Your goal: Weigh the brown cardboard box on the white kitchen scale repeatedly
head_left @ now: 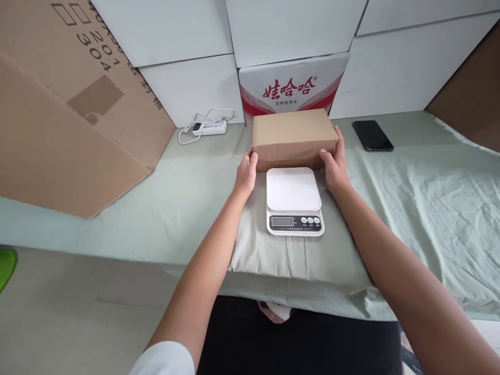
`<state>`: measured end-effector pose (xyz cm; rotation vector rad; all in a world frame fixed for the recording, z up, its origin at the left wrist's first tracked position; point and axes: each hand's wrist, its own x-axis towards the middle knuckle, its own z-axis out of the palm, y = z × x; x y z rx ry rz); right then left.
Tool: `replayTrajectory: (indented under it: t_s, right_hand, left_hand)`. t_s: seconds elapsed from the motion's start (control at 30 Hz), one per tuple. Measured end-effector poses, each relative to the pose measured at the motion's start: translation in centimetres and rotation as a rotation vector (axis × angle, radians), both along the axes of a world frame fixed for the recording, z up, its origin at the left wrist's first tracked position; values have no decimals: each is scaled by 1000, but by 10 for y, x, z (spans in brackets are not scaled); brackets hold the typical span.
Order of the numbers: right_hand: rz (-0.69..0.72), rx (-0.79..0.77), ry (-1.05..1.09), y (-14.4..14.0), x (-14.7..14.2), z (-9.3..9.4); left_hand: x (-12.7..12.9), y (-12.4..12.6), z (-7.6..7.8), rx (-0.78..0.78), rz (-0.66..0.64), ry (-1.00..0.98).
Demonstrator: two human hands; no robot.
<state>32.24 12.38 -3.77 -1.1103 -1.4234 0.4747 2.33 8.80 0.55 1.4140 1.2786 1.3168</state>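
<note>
Both hands clasp the brown cardboard box from its ends: left hand flat against the left end, right hand cupping the right. It sits on the counter just behind the white scale.

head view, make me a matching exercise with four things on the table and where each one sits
Things:
1. box
2. scale
3. phone
4. power strip

Places:
a. far left, by the white wall, with a white cable
b. between both hands, behind the scale
c. right of the box, flat on the cloth
d. nearest the person, platform bare

Pairs: 1-b, 2-d, 3-c, 4-a
</note>
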Motion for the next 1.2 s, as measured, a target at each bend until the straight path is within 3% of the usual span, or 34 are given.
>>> replayTrajectory:
  t_s: [0.6, 0.87, 0.93, 1.03, 1.2]
  right_hand:
    - [6, 20, -26, 0, 1, 2]
    - [21, 28, 8, 9, 1, -6]
    - [18, 50, 10, 5, -1, 0]
    - [50, 123, 18, -18, -6, 27]
    - [99, 190, 13, -91, -15, 76]
  left_hand:
    - [-1, 4, -3, 11, 19, -4]
    - [-1, 0, 0, 25, -64, 59]
    - [-1, 1, 3, 53, -59, 64]
    - [-4, -8, 15, 148, -16, 36]
    - [-11, -68, 44, 286, 44, -25]
